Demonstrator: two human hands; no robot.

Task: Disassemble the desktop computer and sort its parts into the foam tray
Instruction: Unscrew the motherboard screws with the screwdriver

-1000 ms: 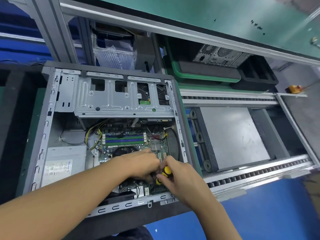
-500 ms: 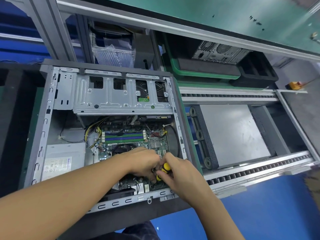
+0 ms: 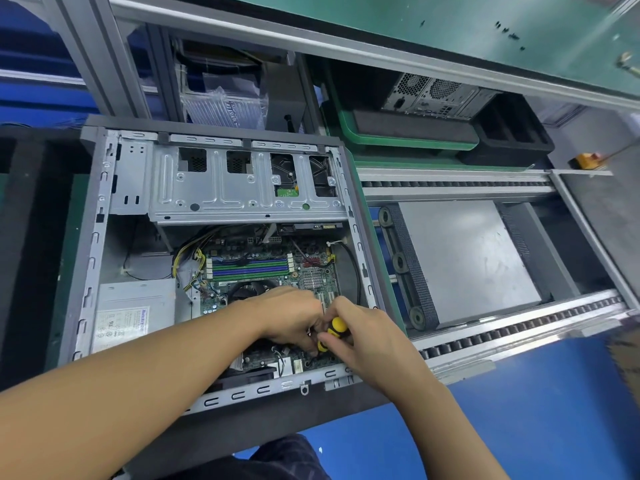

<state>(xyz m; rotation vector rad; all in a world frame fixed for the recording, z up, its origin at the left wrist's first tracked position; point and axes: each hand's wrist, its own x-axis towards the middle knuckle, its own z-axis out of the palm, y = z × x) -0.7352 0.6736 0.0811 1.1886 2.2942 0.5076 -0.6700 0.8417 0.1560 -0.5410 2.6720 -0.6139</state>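
- two hands: left hand (image 3: 294,318), right hand (image 3: 367,336)
- one screwdriver (image 3: 335,331), yellow and black
- two computer cases: open case (image 3: 101,216), rear case (image 3: 437,95)
- one power supply (image 3: 135,311)
- four memory slots (image 3: 250,267)
- one black foam tray (image 3: 544,142)

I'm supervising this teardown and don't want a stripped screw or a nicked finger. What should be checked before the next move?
1. Right hand grips the screwdriver by its handle: ok.
2. Screwdriver tip seated in a screw: cannot tell, the hands hide it.
3. Left hand clear of the tip: cannot tell, it curls down right beside the handle.
4. Computer case open, motherboard exposed: ok.
5. Cables off the motherboard: not ok, yellow wires reach its left edge.
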